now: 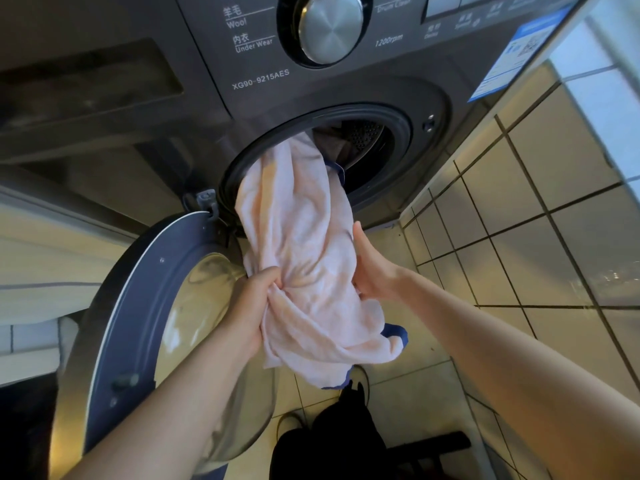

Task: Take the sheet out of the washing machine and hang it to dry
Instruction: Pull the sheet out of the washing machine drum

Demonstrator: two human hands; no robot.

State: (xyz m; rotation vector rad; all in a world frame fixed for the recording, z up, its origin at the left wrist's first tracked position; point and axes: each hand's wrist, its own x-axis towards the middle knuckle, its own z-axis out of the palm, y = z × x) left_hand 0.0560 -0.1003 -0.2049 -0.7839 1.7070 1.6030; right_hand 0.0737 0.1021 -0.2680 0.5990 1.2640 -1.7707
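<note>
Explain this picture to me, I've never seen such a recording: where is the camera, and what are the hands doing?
No robot here: one camera, worn on a person's head, looks down along both bare arms. Ahead stands a front-loading washing machine, its round door swung open. A pale pink sheet with a blue edge hangs out of the drum, its top inside. The left hand grips a bunch of it; the right hand lies against its other side, fingers hidden behind the cloth. Below is tiled floor.
</note>
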